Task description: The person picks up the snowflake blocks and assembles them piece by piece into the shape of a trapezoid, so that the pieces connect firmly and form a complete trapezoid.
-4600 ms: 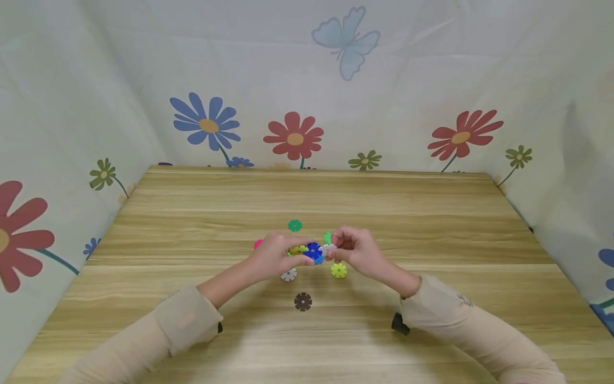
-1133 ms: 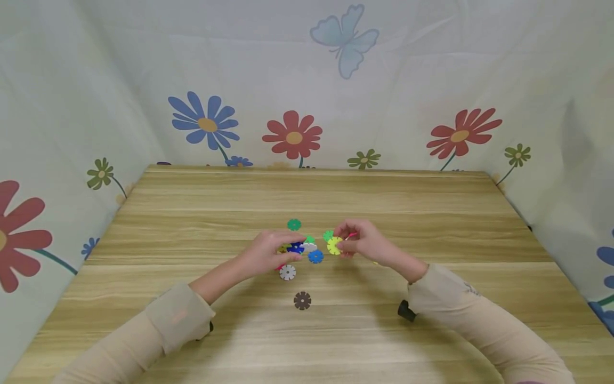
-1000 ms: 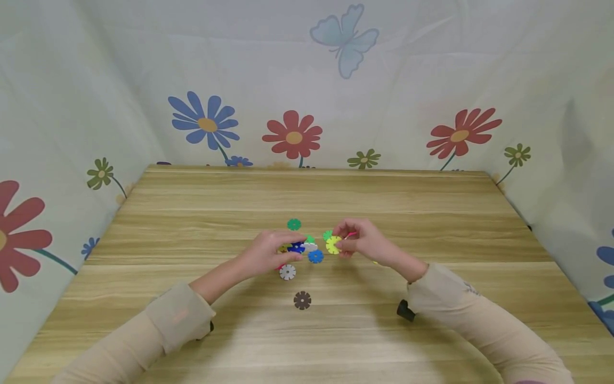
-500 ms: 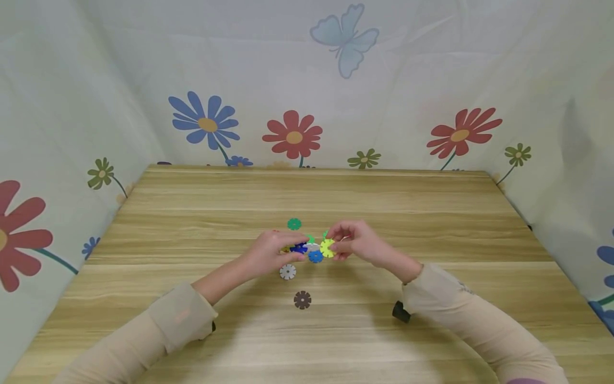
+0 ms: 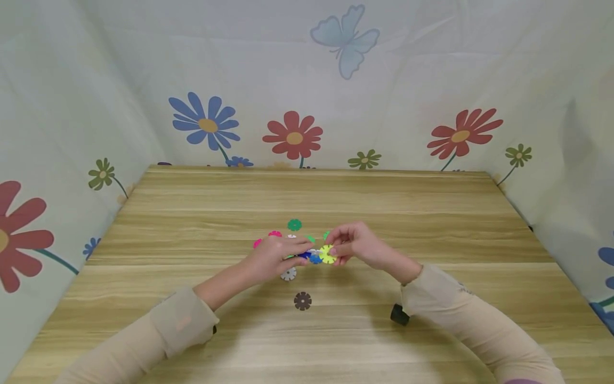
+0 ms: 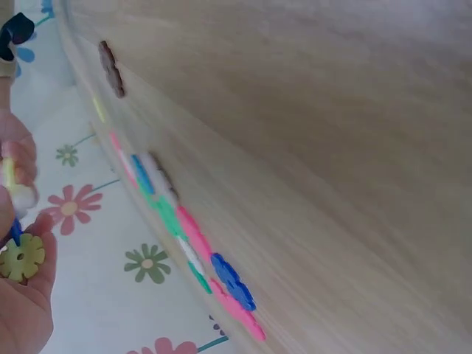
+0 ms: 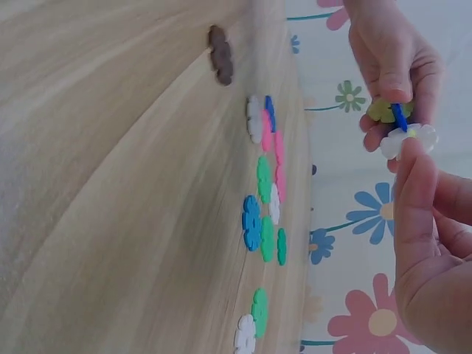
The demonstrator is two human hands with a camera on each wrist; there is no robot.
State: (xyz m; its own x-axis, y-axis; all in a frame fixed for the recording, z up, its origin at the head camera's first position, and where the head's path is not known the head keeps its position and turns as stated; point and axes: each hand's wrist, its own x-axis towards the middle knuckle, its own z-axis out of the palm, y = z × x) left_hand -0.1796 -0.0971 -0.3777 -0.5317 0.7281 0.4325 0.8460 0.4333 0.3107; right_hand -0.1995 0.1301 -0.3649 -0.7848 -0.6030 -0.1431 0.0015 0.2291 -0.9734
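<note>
My left hand [image 5: 273,257] pinches a short chain of notched interlocking discs above the table. In the right wrist view, the chain has an olive-yellow disc [image 7: 380,112] by the fingers, a dark blue disc [image 7: 400,116] edge-on, and a white disc [image 7: 398,144] at the end. My right hand [image 5: 362,248] pinches a bright yellow interlocking disc [image 5: 328,254] between thumb and fingers. Its edge meets the white disc; whether their slots are engaged cannot be told.
Loose discs lie on the wooden table [image 5: 216,202] beneath and around the hands: green [image 5: 295,224], pink [image 5: 275,234], white [image 5: 288,274], light blue [image 5: 315,258] and, nearer, brown [image 5: 303,301]. A flowered curtain [image 5: 403,80] stands behind and at the sides.
Earlier, my right hand held the white disc against the dark blue one and the yellow disc lay on the table. Since then it has brought the yellow disc leftward to the white one.
</note>
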